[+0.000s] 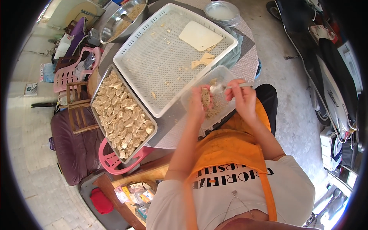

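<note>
My left hand (196,103) is cupped over a clear plastic tub (229,73), its fingers curled around a small dumpling (206,98) with greyish-brown filling showing. My right hand (244,97) grips the handle of a metal spoon (217,89), whose bowl is close beside the dumpling. Crumbly filling (219,109) lies in the tub under both hands. Beyond the tub, a large white perforated tray (145,61) carries a stack of pale dough wrappers (199,35) and a few loose wrapper pieces (203,60). Rows of finished dumplings (120,111) fill a metal tray (153,134) to the left.
A steel bowl (102,36) of brownish mixture with a spoon stands at the far left. A round lidded dish (222,12) sits at the table's far side. Pink plastic chairs (105,153) and a motorbike (337,73) flank the table.
</note>
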Demonstrator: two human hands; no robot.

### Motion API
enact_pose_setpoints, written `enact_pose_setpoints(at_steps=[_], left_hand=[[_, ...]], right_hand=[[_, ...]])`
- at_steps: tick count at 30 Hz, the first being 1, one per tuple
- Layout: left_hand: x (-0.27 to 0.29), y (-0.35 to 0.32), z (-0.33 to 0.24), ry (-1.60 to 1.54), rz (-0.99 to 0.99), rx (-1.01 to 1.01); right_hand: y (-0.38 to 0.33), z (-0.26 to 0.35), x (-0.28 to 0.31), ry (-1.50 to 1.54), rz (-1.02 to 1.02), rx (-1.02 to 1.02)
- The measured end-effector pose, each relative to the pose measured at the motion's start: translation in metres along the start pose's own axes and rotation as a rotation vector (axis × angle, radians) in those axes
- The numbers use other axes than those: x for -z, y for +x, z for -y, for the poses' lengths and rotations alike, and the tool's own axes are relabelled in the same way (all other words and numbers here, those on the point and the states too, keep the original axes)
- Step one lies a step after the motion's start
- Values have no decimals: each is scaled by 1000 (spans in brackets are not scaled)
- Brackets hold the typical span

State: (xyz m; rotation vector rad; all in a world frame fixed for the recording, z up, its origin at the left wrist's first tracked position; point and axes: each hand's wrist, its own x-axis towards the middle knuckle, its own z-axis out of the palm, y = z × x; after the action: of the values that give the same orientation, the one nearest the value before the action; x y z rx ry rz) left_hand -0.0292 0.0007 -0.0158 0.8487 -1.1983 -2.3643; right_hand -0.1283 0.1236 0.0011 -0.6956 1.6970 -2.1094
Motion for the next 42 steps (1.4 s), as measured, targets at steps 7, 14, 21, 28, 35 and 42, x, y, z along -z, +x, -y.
enact_pose_setpoints(at_steps=[7,14,21,28,35,42], left_hand=[[-6,-9,-10,206,-4,-35],[14,-1,-2,-73,176,9],[-1,-8,-12,156,23,88],[-1,-2,-4,-211,5,-275],[-8,-6,-15,481,126,-483],[2,-9,-16,435,88,-237]], right_hand=[[10,-16,7,-189,-21,41],[11,-14,2,-273,-4,81],[11,-17,7,-352,3,124],[-3,2,0,-283,20,14],[4,5,4,232,104,-430],[13,9,11,158,-9,-283]])
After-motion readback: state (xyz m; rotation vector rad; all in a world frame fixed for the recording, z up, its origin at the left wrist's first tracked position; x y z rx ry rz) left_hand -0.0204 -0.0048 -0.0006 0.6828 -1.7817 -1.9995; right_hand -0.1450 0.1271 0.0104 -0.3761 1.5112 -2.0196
